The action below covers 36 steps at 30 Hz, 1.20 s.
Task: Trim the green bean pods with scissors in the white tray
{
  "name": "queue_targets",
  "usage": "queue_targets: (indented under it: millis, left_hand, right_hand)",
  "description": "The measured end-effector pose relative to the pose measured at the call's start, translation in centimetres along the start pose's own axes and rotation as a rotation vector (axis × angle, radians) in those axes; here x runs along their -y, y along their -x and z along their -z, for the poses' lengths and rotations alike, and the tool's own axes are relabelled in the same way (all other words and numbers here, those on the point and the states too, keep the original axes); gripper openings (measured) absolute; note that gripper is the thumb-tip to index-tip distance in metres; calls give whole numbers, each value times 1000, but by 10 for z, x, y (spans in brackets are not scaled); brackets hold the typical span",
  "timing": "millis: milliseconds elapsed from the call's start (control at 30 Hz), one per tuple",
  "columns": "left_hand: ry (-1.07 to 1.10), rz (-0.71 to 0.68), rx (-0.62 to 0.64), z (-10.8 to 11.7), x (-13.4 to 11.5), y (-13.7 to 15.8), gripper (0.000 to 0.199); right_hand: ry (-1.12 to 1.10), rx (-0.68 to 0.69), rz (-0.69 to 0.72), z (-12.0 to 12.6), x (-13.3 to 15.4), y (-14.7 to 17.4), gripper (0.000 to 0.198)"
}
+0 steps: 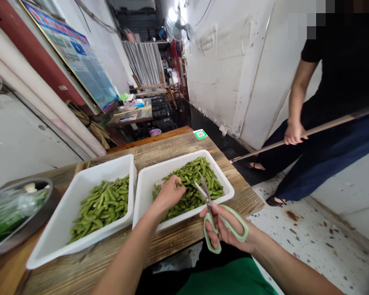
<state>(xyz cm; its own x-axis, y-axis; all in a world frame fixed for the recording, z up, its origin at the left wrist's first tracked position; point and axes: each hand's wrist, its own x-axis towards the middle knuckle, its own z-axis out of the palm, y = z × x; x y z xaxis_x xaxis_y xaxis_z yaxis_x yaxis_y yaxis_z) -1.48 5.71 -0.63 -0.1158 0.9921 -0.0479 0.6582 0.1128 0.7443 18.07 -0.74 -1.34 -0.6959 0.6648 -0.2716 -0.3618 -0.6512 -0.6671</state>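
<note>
At the right tray [144, 190], parted scissors [208, 200] are gripped by the right hand [223, 231]; over its pods [187, 197] the left hand [171, 191] is curled, contents unclear.

Past the speckled floor [307, 237], a scuffed white wall [218, 78] recedes toward a fan [176, 29] and gray curtain [146, 61].

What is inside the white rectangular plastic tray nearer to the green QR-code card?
The white rectangular plastic tray holds heaped green bean pods. The left grip, left forearm and pale-green-handled scissors partly block the view; deeper pods and anything under them cannot be seen.
</note>
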Motion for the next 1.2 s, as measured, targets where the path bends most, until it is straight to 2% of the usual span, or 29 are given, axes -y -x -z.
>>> queue_targets:
  millis: [67,133,200,267,333,433,500,600,733,867,967,1100,1200]
  left_hand:
    - [-220,-121,6,-5,1,-9,19]
    - [-325,-211,-16,-6,0,-14,14]
    - [-336,-260,-50,-1,-5,-16,11]
    - [-241,-287,-72,7,-10,-13,17]
    - [-63,-271,-36,15,-15,-6,23]
    - [207,-181,159,21,-16,8,28]
    - [302,-135,249,20,-13,17,29]
    - [304,-115,263,17,-9,27,32]
    - [190,-139,217,18,-11,35,36]
    - [96,-184,173,22,-17,39,33]
    - [71,-198,187,21,-17,41,30]
    - [110,-134,264,15,-10,41,30]
    - [244,-44,271,13,-7,40,27]
  right_hand:
    - [0,11,10,1,-1,0,32]
    - [-2,16,18,3,-2,-1,31]
    - [1,16,14,4,-2,-2,31]
    - [25,16,5,4,-1,-3,33]
    - [86,6,16,4,0,-3,34]
    - [233,-38,76,0,2,-3,35]
    - [339,-72,97,-3,4,-2,35]
    - [458,-84,88,-8,4,-3,38]
    - [510,-79,94,-8,0,-7,39]
    - [582,-100,93,-7,-2,-10,37]
    - [604,-123,75,-9,-1,-9,38]
    - [592,-153,9,-10,0,-8,41]
    - [498,-120,-8,-8,0,-8,39]
